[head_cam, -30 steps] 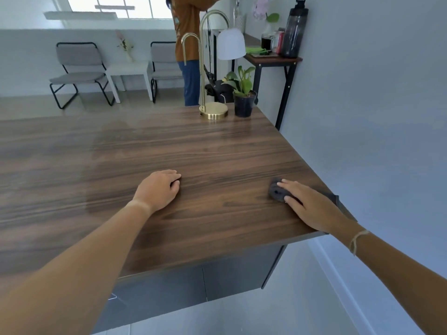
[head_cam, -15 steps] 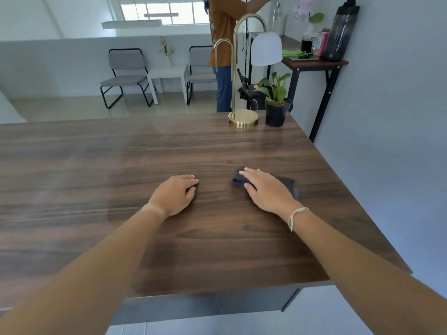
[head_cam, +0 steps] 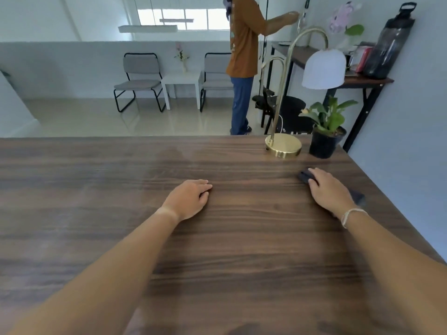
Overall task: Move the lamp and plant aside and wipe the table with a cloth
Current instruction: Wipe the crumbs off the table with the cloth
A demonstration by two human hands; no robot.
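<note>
dark fabric cloth [head_cam: 304, 176], frame right: soft, light, best held under flat palm | right grip [head_cam: 329, 189] outstretched on it | left grip [head_cam: 191, 198] relaxed, empty

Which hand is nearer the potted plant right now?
Right. The right hand, pressing the dark cloth, lies just in front of the potted plant. The left hand rests on the table, much farther off toward its middle.

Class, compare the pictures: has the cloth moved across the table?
Yes. Under the right hand, the cloth has slid forward, away from the near edge of the table, and now lies close to the lamp base.
</note>
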